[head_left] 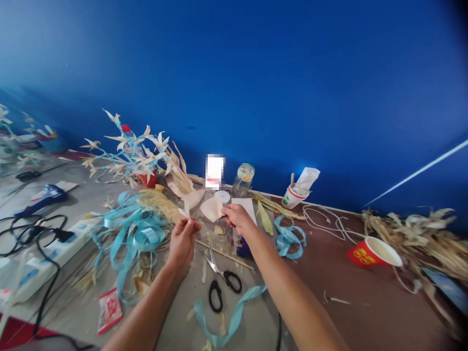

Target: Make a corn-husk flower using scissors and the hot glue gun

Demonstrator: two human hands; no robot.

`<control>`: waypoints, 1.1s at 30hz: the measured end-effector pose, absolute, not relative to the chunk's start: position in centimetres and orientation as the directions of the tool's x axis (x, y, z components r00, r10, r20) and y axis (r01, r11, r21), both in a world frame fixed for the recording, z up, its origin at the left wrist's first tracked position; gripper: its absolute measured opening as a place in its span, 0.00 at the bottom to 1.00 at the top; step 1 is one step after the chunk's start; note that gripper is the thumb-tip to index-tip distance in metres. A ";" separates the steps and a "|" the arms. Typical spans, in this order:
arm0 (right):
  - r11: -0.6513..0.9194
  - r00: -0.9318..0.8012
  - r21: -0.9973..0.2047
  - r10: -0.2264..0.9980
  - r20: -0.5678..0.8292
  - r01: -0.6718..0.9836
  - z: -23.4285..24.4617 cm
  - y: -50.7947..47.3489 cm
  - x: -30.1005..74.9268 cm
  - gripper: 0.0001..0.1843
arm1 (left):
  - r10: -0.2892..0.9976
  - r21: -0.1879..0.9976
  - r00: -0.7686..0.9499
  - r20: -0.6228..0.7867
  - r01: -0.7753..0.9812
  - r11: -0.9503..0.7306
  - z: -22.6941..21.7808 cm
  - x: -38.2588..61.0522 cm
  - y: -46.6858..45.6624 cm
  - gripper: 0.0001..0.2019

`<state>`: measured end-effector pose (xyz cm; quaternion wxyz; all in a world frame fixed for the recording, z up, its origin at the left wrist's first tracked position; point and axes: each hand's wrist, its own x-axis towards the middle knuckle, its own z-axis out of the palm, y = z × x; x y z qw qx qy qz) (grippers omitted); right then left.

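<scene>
Two bare hands are being held up over a cluttered table point(329, 278). A small pale husk strip point(185, 211) is being pinched by the left hand point(182, 242), its fingers curled tight around the strip's lower end. A wider husk piece point(212, 208) is being gripped between the thumb and fingers of the right hand point(237, 218), and it is sticking out to the left of those fingers, toward the other hand. The two pieces are being held close together; whether they are touching cannot be told. Just below both sets of fingers, a thin stick point(224, 254) and black-handled scissors point(221, 280) are lying on the table. Left of the left fingers, light blue ribbon point(137, 234) is sprawling in loose loops. Beyond the fingertips, a glass jar point(243, 179) is standing by the blue wall point(256, 73).
</scene>
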<state>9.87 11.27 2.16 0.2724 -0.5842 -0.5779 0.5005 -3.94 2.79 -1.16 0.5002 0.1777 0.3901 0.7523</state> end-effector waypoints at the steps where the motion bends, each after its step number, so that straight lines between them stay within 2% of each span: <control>1: -0.202 -0.168 -0.918 0.948 -0.272 0.342 2.3 10.3 10.7 0.05 | 0.909 0.760 -0.397 -0.123 -0.627 -0.171 -1.0 -3.8 2.7 0.13; 5: -0.225 -0.139 -0.965 0.960 -0.243 0.136 2.6 6.3 12.7 0.08 | 0.967 0.760 -0.222 -0.128 -0.649 -0.048 -0.7 -2.9 2.1 0.11; 8: -0.226 -0.116 -0.963 0.971 -0.211 -0.144 2.5 3.9 13.4 0.11 | 0.981 0.739 -0.130 -0.145 -0.673 0.020 -0.8 -2.5 1.7 0.11; 10: -0.217 -0.105 -0.940 0.975 -0.196 -0.261 2.3 2.7 13.6 0.12 | 0.987 0.718 -0.055 -0.154 -0.692 0.073 -0.8 -2.3 1.5 0.12; 14: -0.209 -0.079 -0.940 0.978 -0.195 -0.268 1.8 1.2 13.5 0.12 | 0.989 0.691 0.086 -0.117 -0.708 0.143 -0.5 -2.1 1.3 0.10; 20: -0.174 -0.079 -0.973 0.983 -0.164 -0.152 1.2 1.0 13.6 0.12 | 0.984 0.759 0.002 -0.176 -0.637 0.137 -0.3 -1.9 1.3 0.11; 23: -0.158 -0.205 -0.972 0.971 -0.122 -0.171 1.9 1.1 13.6 0.15 | 0.984 0.786 0.027 -0.174 -0.598 0.156 -0.4 -1.9 1.2 0.11; 25: -0.205 -0.317 -0.956 0.939 -0.131 -0.212 2.3 1.2 13.4 0.18 | 0.981 0.789 0.070 -0.182 -0.585 0.189 -0.4 -1.9 1.0 0.10; 27: -0.244 -0.355 -0.940 0.923 -0.149 -0.238 2.3 1.4 13.1 0.19 | 0.975 0.792 0.113 -0.190 -0.569 0.220 -0.4 -1.8 0.9 0.10; 33: -0.267 -0.229 -0.915 0.952 -0.202 -0.302 0.9 2.0 12.5 0.19 | 0.969 0.805 0.157 -0.190 -0.541 0.245 -0.7 -1.9 0.9 0.10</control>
